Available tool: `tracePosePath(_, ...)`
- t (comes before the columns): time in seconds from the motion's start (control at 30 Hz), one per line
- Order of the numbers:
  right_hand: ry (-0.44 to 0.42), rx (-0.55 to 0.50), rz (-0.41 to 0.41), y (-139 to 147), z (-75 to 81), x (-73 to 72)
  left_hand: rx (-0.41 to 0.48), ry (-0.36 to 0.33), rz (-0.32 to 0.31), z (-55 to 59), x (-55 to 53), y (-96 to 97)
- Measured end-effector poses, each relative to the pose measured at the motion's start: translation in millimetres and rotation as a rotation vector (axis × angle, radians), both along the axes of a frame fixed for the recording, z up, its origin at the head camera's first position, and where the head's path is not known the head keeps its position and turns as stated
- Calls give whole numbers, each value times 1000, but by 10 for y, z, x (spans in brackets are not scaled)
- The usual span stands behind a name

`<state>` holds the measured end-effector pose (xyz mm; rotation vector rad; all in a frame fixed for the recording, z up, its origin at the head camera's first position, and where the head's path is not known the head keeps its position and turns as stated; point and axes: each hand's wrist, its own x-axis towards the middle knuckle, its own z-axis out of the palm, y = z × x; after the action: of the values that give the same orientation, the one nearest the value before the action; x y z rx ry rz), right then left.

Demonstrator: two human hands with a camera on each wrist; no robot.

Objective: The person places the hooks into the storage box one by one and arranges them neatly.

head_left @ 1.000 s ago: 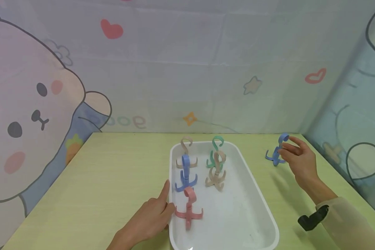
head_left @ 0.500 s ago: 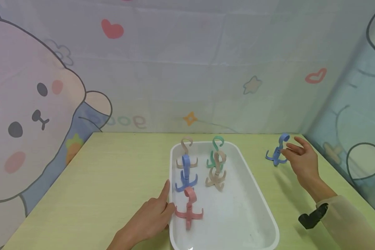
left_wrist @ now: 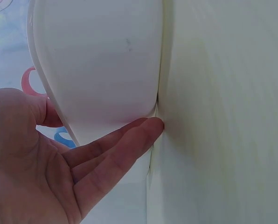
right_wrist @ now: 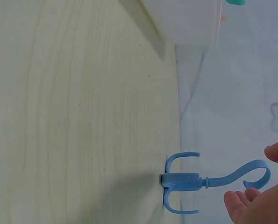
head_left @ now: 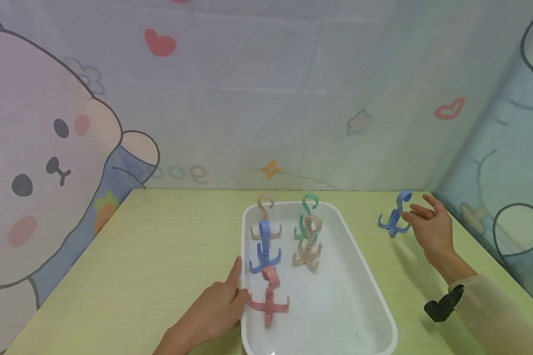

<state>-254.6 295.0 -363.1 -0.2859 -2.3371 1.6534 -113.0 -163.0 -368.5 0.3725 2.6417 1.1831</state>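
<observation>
A white tray stands on the table; my left hand grips its left side. In the left wrist view, the thumb lies over the tray's rim and several fingers press the outer wall low down. A blue rotating hook with curved prongs stands upright on the table to the tray's right. Beside it is my right hand, fingers spread apart and holding nothing. The right wrist view has the thumb and fingers just off the hook's curled top.
Inside the tray stand a pink hook, another blue hook, a green hook and two beige hooks, one at the back left, one right of centre. A printed curtain hangs behind the table.
My right hand has let go of the blue hook on the table and drawn slightly right, its fingers parting. That hook stays standing. My left hand and the tray have not moved.
</observation>
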Motion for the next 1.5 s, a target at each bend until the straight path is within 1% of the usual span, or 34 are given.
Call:
tracePosePath(0.17, -21, 16, -1, 4, -19, -47, -6, 7, -4, 4, 0, 2)
tracePosePath(0.4, -60, 82, -16, -32, -15, -111, -12, 17, -6, 0, 1, -1)
tracePosePath(0.57, -68, 84, -20, -46, -30, -163, -15, 15, -3, -7, -2, 4)
tracePosePath(0.8, -80, 88, -45, -53, -62, -237, -12, 11, -1, -18, -9, -6)
tracePosePath(1.07, -79, 124, -49, -85, -83, -316, -18, 8, 0, -5, -9, -6)
tracePosePath(1.3, -77, 83, -58, -102, -82, -356, -17, 12, 1, -8, -9, -9)
tracePosePath(1.5, -81, 107, -83, -113, -76, -371, -14, 6, 3, -16, -13, -13)
